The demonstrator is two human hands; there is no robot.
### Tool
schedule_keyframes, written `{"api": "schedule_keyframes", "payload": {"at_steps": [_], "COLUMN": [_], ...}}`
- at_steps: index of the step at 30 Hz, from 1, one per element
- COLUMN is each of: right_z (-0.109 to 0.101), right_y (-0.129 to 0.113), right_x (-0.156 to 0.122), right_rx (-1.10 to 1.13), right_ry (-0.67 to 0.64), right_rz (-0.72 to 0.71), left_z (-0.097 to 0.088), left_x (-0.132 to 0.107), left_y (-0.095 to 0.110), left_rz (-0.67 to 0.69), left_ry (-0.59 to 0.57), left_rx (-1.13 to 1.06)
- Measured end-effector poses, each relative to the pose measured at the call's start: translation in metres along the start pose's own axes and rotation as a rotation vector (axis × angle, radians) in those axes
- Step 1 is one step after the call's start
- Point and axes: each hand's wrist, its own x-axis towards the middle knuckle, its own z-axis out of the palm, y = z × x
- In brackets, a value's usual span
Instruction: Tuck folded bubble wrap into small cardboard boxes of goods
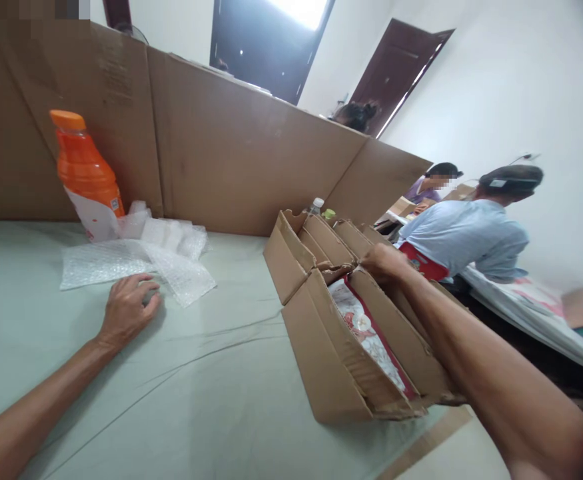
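Note:
My left hand (128, 307) lies on the pale green tablecloth (196, 400), its fingers loosely apart with nothing in them. Just beyond its fingertips are sheets of clear bubble wrap (106, 263). On the right, my right hand (384, 262) reaches to the far side of a divided cardboard box (321, 353), with fingers curled down at the dividers. Whatever those fingers grip is hidden. In the box's near compartment stands a flat white, patterned item with a red edge (366, 323). Behind it, a second cardboard box (286, 257) adjoins, also divided.
An orange bottle (88, 177) stands at the back left against a tall cardboard partition (241, 147). A small bottle with a white cap (316, 205) is behind the boxes. To the right, a person in a light blue shirt (466, 230) sits by another table; other people are farther back.

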Motion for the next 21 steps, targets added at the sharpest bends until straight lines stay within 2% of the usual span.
{"api": "schedule_keyframes", "payload": {"at_steps": [3, 6, 7, 9, 10, 11, 13, 15, 17, 19, 21], "right_z": [-0.045, -0.088, -0.098, -0.112, -0.115, -0.115, -0.109, -0.095, -0.073, -0.049, -0.025], "right_y": [0.0, -0.024, -0.04, -0.078, -0.098, -0.115, -0.136, -0.133, -0.113, -0.086, -0.066], "right_x": [-0.01, -0.038, -0.052, -0.08, -0.092, -0.102, -0.106, -0.088, -0.055, -0.019, 0.007], "right_rx": [-0.067, -0.053, 0.03, 0.317, 0.482, 0.626, 0.84, 0.948, 0.908, 0.663, 0.529], "right_ry": [0.024, 0.196, 0.305, 0.429, 0.416, 0.338, 0.147, 0.079, 0.09, -0.101, -0.376], "right_rz": [0.112, 0.101, 0.031, -0.243, -0.409, -0.56, -0.759, -0.746, -0.57, -0.382, -0.361], "left_z": [-0.012, -0.035, -0.044, -0.06, -0.066, -0.07, -0.07, -0.066, -0.063, -0.063, -0.062], "left_x": [0.004, 0.018, 0.026, 0.041, 0.047, 0.053, 0.058, 0.058, 0.058, 0.065, 0.081], "left_y": [0.02, 0.076, 0.1, 0.15, 0.17, 0.187, 0.202, 0.192, 0.162, 0.122, 0.081], "left_rz": [-0.01, 0.076, 0.122, 0.221, 0.251, 0.265, 0.258, 0.2, 0.122, 0.059, 0.017], "left_ry": [0.104, 0.17, 0.167, 0.155, 0.153, 0.149, 0.078, 0.009, 0.005, 0.053, 0.094], "left_rx": [-0.026, -0.137, -0.182, -0.275, -0.306, -0.346, -0.414, -0.429, -0.373, -0.265, -0.137]}}
